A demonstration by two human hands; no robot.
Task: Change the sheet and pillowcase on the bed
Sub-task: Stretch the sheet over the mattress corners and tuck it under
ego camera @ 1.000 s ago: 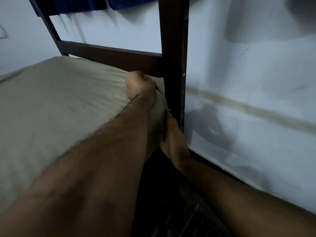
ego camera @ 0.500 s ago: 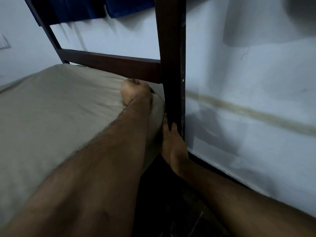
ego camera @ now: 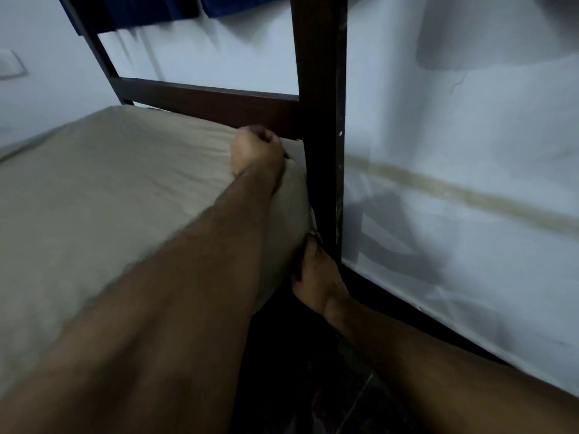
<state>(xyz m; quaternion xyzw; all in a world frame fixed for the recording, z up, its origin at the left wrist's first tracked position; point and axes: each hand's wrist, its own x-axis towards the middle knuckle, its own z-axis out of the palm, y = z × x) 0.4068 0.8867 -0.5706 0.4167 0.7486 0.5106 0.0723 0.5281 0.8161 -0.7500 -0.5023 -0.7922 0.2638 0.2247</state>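
A beige sheet [ego camera: 103, 195] covers the mattress and wraps over its near right corner. My left hand [ego camera: 255, 151] sits on top of that corner beside the dark wooden bedpost [ego camera: 319, 120], its fingers curled into the sheet there. My right hand [ego camera: 316, 274] is lower, at the side of the corner, with its fingers pushed between the sheet's hanging edge and the post; the fingertips are hidden. No pillow is in view.
A dark wooden rail [ego camera: 206, 103] runs along the bed's far end between two posts. Blue cloth [ego camera: 150, 7] hangs from the frame above. A pale wall [ego camera: 463, 158] stands close on the right. The dark floor [ego camera: 313, 386] lies below.
My left hand has slid a little farther onto the corner, toward the rail. My right hand has sunk lower along the post. The view has tilted slightly.
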